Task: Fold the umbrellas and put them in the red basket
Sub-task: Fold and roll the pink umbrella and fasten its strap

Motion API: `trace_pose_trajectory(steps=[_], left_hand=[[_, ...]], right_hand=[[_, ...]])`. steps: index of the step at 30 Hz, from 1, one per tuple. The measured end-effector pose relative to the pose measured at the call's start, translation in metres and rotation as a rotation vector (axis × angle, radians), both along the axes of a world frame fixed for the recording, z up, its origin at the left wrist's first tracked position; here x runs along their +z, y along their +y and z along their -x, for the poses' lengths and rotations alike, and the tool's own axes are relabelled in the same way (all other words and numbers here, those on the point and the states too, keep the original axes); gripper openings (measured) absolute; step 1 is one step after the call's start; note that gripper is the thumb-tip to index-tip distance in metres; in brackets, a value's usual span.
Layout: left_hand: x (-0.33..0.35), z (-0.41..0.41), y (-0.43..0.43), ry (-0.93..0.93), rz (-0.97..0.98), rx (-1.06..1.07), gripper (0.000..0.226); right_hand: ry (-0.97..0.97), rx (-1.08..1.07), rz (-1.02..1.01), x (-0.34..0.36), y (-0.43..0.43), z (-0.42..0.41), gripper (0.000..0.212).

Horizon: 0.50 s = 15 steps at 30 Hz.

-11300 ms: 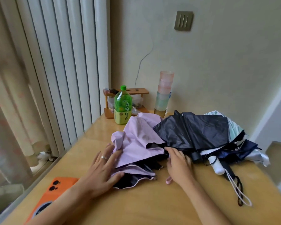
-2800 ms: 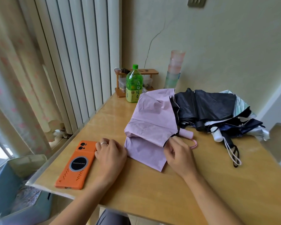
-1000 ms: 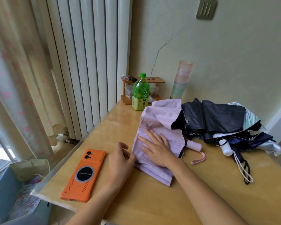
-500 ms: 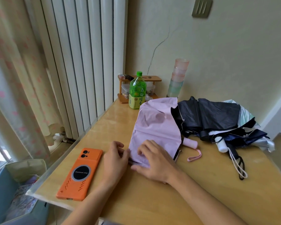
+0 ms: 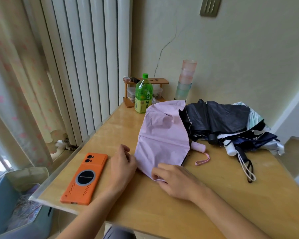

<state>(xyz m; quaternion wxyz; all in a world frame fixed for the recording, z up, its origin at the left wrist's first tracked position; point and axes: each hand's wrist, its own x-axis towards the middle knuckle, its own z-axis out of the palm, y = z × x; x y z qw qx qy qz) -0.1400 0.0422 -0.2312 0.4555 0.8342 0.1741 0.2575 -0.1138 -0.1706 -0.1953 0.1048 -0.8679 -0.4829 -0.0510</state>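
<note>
Slid back from mid-canopy, the right hand (image 5: 176, 180) pinches the near corner of the lilac umbrella (image 5: 162, 135) lying on the counter (image 5: 162, 204), the left hand (image 5: 123, 164) with fingers curled at its edge, grip unclear; best to tension each pleat flat before rolling.

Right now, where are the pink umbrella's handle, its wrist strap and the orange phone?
pink umbrella's handle (image 5: 199, 147): head view, middle of the barrel.
wrist strap (image 5: 199, 163): head view, lower side of loop.
orange phone (image 5: 85, 177): head view, dark disc on its back.
</note>
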Motion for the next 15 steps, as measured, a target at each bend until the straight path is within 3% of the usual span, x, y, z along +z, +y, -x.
trace_pose_trajectory(steps=[4,7,8,12,15], left_hand=[[0.009,-0.011,0.0,-0.053,-0.372,0.005,0.026],[0.023,-0.03,-0.003,-0.125,-0.606,-0.188,0.032],[0.024,-0.036,-0.005,-0.108,-0.66,-0.257,0.032],[0.011,-0.042,-0.004,0.25,-0.781,-0.401,0.08],[-0.005,-0.044,0.002,0.431,-0.739,-0.424,0.09]], right_hand=[[0.21,-0.067,-0.109,0.011,0.003,-0.006,0.029],[0.08,-0.168,-0.271,0.011,0.011,-0.023,0.027],[0.044,-0.206,-0.256,0.009,0.014,-0.029,0.036],[0.111,-0.401,0.052,-0.013,0.015,-0.049,0.085],[0.18,-0.412,0.132,-0.028,0.012,-0.054,0.077]])
